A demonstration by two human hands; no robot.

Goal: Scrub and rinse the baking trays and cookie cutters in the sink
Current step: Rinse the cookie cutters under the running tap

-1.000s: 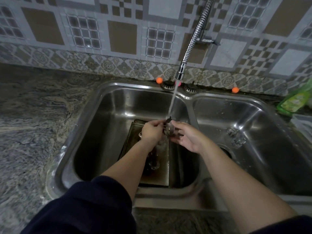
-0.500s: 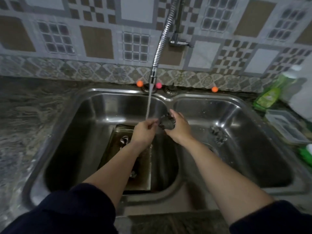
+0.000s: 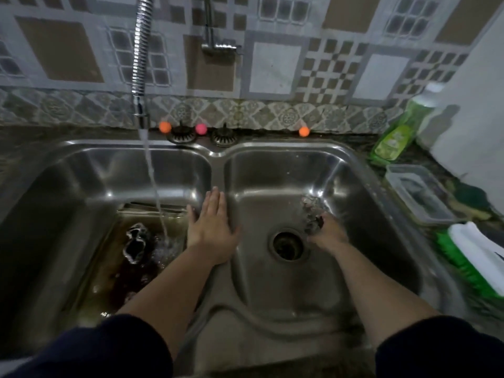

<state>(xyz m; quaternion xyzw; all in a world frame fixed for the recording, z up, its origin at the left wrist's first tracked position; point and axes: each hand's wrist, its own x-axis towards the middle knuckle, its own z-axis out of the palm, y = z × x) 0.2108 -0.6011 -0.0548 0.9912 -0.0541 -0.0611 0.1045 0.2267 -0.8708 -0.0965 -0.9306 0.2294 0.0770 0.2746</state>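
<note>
A dark baking tray lies in the left sink basin under running tap water. On it sits a shiny metal cookie cutter. My left hand rests flat, fingers straight, on the divider between the two basins. My right hand is low in the right basin beside the drain, its fingers around a metal cookie cutter that looks blurred. Other cutters lie against the basin floor just beyond it.
The flexible tap runs water into the left basin. A green soap bottle, a clear plastic box and a green and white sponge pack stand on the counter to the right. Coloured balls sit behind the sink.
My right hand carried the cutter from under the tap across into the right basin. My left hand let go and settled flat on the divider. The view swung to the right.
</note>
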